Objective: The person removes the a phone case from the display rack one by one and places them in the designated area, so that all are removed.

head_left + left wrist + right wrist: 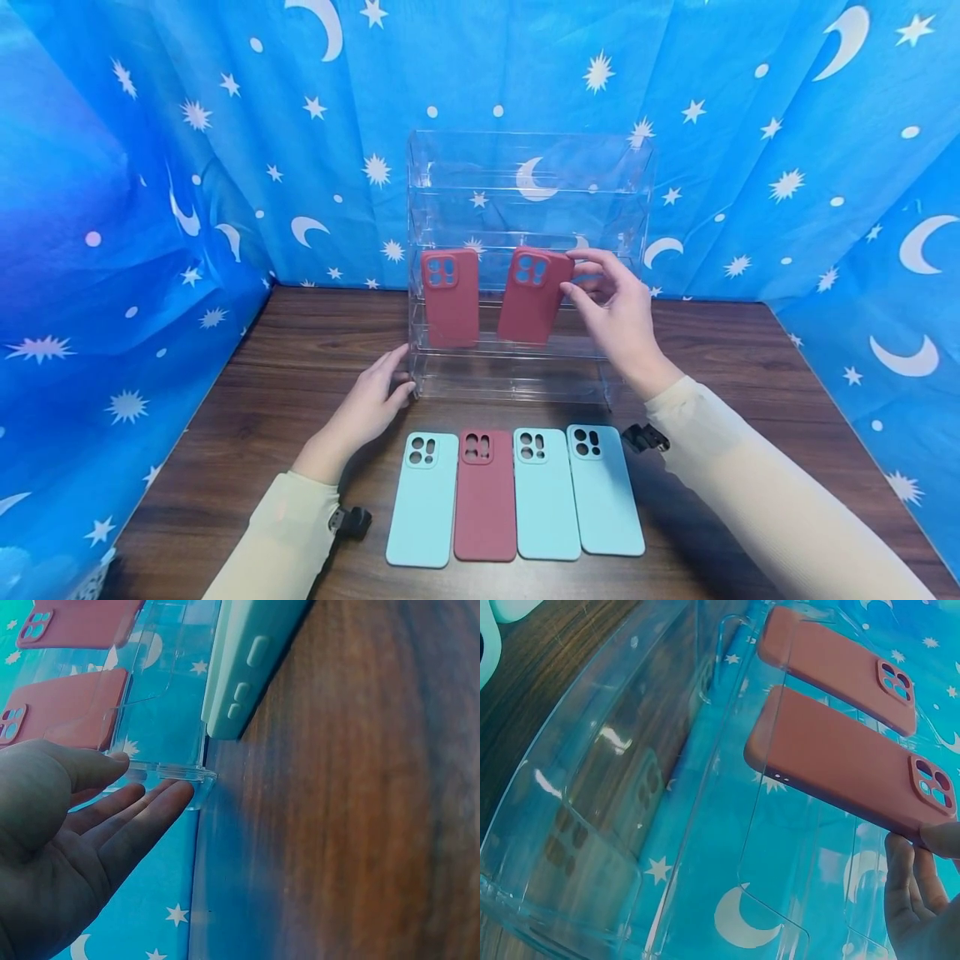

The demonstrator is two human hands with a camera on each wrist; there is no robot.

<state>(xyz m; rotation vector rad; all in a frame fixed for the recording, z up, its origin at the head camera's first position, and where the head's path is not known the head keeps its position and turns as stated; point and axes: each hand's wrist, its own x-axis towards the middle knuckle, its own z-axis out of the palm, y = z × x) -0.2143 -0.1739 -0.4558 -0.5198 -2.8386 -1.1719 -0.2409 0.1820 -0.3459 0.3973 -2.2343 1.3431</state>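
A clear acrylic tiered rack [525, 208] stands at the back of the wooden table [750, 375]. One dark red phone case [451, 297] leans upright on a lower tier. My right hand [611, 304] pinches the top right corner of a second dark red case [533, 295], tilted beside the first; in the right wrist view that case [847, 765] meets my fingertips [904, 855]. My left hand [375, 400] rests with straight fingers [142, 817] against the rack's lower left corner [191, 776]. In front lie a row of three mint cases [423, 498] [545, 493] [604, 489] and one dark red case [484, 495].
A blue cloth with stars and moons [150, 167] closes off the back and both sides of the table. Bare wood lies left and right of the rack. Small black wrist mounts [351, 522] [645, 437] sit on both sleeves.
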